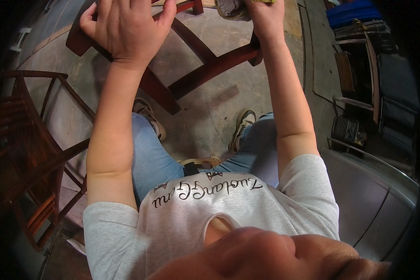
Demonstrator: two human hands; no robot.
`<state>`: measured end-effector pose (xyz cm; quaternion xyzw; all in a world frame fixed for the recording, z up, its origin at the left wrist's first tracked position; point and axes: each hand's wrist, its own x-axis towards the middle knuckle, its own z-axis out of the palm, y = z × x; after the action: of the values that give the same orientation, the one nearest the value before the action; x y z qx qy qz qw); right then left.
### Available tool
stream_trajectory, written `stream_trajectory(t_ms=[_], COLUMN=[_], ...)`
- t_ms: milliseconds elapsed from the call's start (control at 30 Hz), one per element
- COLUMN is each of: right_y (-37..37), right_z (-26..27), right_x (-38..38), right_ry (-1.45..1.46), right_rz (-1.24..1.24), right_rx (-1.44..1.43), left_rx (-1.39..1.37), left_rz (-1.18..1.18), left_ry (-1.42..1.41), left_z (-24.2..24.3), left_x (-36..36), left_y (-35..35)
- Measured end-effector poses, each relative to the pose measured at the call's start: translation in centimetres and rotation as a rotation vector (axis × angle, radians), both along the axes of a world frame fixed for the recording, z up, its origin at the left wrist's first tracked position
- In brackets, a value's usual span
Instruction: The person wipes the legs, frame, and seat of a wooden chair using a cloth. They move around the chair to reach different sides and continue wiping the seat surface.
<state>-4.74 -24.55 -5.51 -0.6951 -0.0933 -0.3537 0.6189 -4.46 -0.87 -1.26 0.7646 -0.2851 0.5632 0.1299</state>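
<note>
A dark red-brown wooden furniture frame (213,70), its bars joined at angles, stands on the concrete floor in front of me. Over its left side my left hand (129,31) is laid back-up, thumb spread; the fingertips run past the top edge, so their grip is hidden. A worn grey pad with yellow-green edges (232,8), perhaps a folded cloth or sponge, is held in my right hand (267,19) above the frame's right end. The top edge cuts off part of this hand and the pad.
Dark wooden chairs with slatted parts (31,122) stand close on my left. To my right are a grey padded seat with a metal rail (356,185), a small dark machine (348,129), wooden frames (370,77) and a blue stack (353,14). My shoes (243,127) flank the frame's near end.
</note>
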Motion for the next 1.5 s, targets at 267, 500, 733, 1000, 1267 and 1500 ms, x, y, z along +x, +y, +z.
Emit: stream_trajectory(t_ms=[267, 500, 733, 1000, 1267, 1500], right_y=[0.5, 0.7, 0.7, 1.5, 2.4, 2.7], right_z=[0.6, 0.8, 0.9, 0.9, 1.3, 1.3], right_x=[-0.6, -0.7, -0.8, -1.2, -1.5, -1.6], right_ry=[0.015, 0.023, 0.026, -0.004, -0.034, 0.034], right_rz=[0.058, 0.076, 0.088, 0.112, 0.103, 0.201], right_rx=[-0.07, -0.086, -0.094, -0.181, -0.253, -0.104], left_rx=[0.064, 0.035, 0.017, 0.043, 0.047, 0.004], left_rz=[0.082, 0.042, -0.009, 0.051, 0.059, -0.034], left_ry=[0.089, 0.047, 0.011, 0.024, 0.054, -0.001], left_z=[0.2, 0.3, 0.2, 0.0, 0.1, 0.2], left_x=[-0.5, -0.3, 0.0, -0.1, -0.2, 0.0], left_y=[0.0, 0.0, 0.1, 0.1, 0.1, 0.0])
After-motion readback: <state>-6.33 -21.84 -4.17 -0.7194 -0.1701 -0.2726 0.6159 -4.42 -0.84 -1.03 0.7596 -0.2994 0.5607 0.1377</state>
